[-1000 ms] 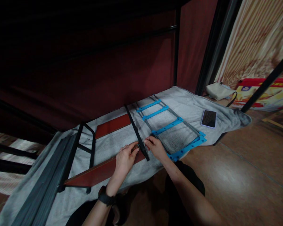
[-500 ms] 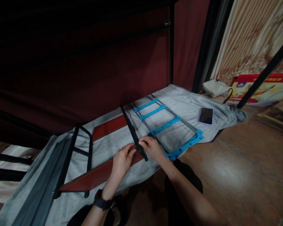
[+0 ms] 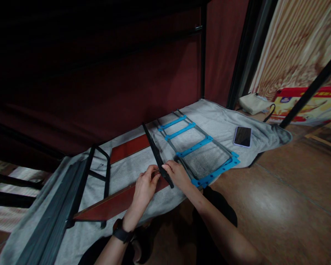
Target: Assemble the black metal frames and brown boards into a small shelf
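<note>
A narrow black metal bar (image 3: 155, 149) lies slantwise across a reddish-brown board (image 3: 118, 200). My left hand (image 3: 145, 186), with a dark watch on its wrist, is closed in a pinch on the left side of the bar, close to the board's edge; what lies between its fingertips is hidden. From the right, my right hand (image 3: 176, 173) has its fingers closed at the bar's near part. Another reddish-brown board (image 3: 129, 149) rests farther back. At the left stands a black tubular frame (image 3: 107, 184), touching the near board's left end.
Beneath everything spreads a grey blanket (image 3: 206, 114). Blue slatted frames with grey tubes (image 3: 194, 146) lie to the right, and a phone (image 3: 242, 136) beyond them. Long grey strips (image 3: 52, 209) lie at the left. A pale bag (image 3: 253, 104) and a red-yellow box (image 3: 295, 105) sit farther right.
The view has shifted slightly, so things appear a little to the right. Both hands stay at the black bar with hardly any change in their fingers.
</note>
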Action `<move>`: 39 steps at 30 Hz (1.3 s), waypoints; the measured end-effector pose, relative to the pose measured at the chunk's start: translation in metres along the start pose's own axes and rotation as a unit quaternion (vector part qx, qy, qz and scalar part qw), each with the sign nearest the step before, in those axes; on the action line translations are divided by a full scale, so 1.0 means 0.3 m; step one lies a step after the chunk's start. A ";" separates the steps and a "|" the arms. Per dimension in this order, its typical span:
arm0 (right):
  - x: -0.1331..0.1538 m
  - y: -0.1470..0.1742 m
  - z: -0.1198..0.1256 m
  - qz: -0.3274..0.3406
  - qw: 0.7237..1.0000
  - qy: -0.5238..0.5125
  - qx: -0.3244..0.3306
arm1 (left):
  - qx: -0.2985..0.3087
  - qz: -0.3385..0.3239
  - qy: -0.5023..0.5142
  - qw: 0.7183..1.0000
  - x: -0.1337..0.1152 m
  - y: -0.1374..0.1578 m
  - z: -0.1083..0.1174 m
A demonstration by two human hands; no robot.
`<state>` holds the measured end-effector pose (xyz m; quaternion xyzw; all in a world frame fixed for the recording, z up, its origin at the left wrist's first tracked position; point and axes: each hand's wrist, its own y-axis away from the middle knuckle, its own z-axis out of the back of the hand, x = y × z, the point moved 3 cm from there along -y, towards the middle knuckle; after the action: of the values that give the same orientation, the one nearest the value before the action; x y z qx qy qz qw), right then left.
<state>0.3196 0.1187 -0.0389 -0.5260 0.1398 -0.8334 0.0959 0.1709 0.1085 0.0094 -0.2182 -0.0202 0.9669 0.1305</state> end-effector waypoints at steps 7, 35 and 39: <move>-0.012 0.003 -0.035 -0.027 0.997 0.072 -0.023 | -0.005 -0.018 0.017 1.000 -0.006 0.005 -0.001; -0.031 0.010 -0.016 -0.017 0.997 -0.071 -0.014 | -0.005 -0.024 -0.056 0.998 -0.004 0.010 -0.010; -0.017 0.013 -0.022 -0.012 0.999 -0.028 -0.022 | -0.004 -0.016 -0.069 0.997 -0.010 0.010 -0.005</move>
<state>0.3157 0.1174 -0.0474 -0.5526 0.1492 -0.8163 0.0779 0.1733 0.1048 0.0090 -0.1511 -0.0361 0.9775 0.1430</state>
